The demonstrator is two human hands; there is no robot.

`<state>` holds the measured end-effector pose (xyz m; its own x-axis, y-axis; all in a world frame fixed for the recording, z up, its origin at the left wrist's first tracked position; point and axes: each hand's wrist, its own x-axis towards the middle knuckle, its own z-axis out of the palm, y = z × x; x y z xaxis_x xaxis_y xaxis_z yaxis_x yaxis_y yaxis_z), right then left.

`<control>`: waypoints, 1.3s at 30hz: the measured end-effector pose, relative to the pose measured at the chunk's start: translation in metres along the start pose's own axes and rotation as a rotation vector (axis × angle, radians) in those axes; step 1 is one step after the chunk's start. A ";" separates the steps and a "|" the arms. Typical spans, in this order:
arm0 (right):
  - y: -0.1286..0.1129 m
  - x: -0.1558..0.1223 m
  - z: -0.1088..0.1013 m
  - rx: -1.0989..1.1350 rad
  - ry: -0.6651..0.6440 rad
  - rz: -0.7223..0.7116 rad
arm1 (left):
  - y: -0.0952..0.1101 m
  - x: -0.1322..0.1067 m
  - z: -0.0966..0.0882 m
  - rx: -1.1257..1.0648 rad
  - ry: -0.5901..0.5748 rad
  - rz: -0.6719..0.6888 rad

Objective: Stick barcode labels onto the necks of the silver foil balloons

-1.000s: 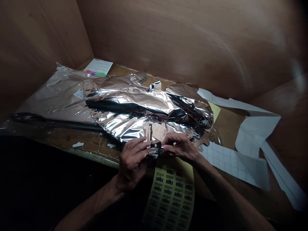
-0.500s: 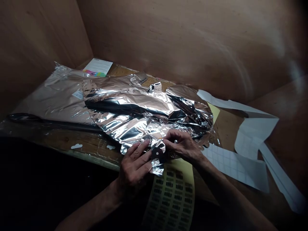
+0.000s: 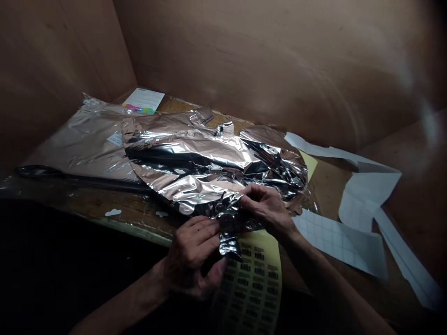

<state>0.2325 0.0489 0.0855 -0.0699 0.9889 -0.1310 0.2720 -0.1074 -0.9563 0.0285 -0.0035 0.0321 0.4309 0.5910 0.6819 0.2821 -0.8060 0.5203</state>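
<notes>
A crumpled silver foil balloon lies flat on the wooden bench. My left hand grips the balloon's narrow foil neck at the near edge, fingers curled round it. My right hand pinches the foil just right of the neck, fingertips pressed together on the crinkled edge. Under both hands lies a yellow sheet of small black labels, partly covered by the foil neck.
A clear plastic bag lies at the left under the balloon. A long dark rod runs along the bench front. White peeled label backing sheets lie at the right. A coloured card sits at the back. Wooden walls enclose the bench.
My left hand slid down toward me along the foil neck and closed on it. The small black disc seen between my fingers is now hidden. The right hand stayed pinching the foil edge.
</notes>
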 end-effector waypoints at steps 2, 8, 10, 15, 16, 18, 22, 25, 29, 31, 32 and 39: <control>0.001 0.004 0.002 0.058 0.105 0.009 | -0.002 -0.002 -0.004 0.053 -0.067 0.067; -0.001 0.002 0.004 -0.021 0.047 0.061 | 0.002 -0.001 -0.018 -0.019 -0.037 0.071; -0.002 -0.002 0.005 -0.042 0.010 0.062 | 0.004 0.012 -0.017 0.102 0.190 -0.047; 0.001 -0.007 0.004 -0.058 -0.059 0.084 | -0.004 0.045 0.002 0.212 0.184 -0.365; 0.003 -0.006 0.002 -0.048 -0.097 0.106 | -0.006 0.046 0.007 0.168 0.190 -0.351; 0.004 -0.002 -0.004 -0.009 -0.161 0.152 | -0.009 0.041 0.014 0.174 0.265 -0.263; -0.006 0.017 -0.019 -0.003 -0.158 0.100 | -0.010 0.017 0.018 0.237 0.296 0.075; -0.028 0.049 -0.030 -0.126 -0.216 0.012 | -0.013 0.006 0.013 0.124 0.055 0.259; -0.052 0.117 -0.037 -0.457 0.030 0.006 | -0.017 0.004 0.003 0.042 -0.219 0.189; -0.057 0.150 -0.034 -0.661 0.267 -0.011 | -0.017 0.005 -0.001 -0.012 -0.278 0.167; -0.059 0.163 -0.031 -0.748 0.364 -0.017 | -0.018 0.004 -0.002 -0.037 -0.287 0.159; -0.050 0.086 -0.017 -0.986 0.497 -0.573 | -0.023 -0.005 -0.003 -0.109 -0.288 0.088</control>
<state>0.2296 0.1408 0.1268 -0.1045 0.8225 0.5591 0.9415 0.2628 -0.2107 0.0176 0.0124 0.0179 0.6790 0.4734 0.5612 0.1464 -0.8363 0.5284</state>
